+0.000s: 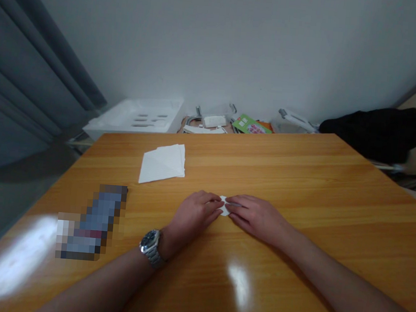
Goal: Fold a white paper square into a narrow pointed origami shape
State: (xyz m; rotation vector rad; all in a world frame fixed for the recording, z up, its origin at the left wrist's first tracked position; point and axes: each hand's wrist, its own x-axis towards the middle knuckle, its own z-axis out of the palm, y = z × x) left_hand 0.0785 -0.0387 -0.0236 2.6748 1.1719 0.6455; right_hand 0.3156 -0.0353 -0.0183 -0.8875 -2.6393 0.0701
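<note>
A small white piece of paper [224, 209] lies on the wooden table [265, 165], mostly covered by my fingers. My left hand [198, 213] rests on its left side, palm down, with the fingers slightly apart. From the right, my right hand [254, 215] lies over the other side of the paper, its fingers spread and pointing left. The fingertips of both hands almost meet over the paper. Neither hand is wrapped round anything. A metal watch [151, 247] is on my left wrist.
White sheets [162, 163] lie at the table's back left. A pixelated dark flat object [98, 219] is at the left. Beyond the far edge are a white foam tray [142, 115], a green booklet [250, 124] and black cloth [371, 133].
</note>
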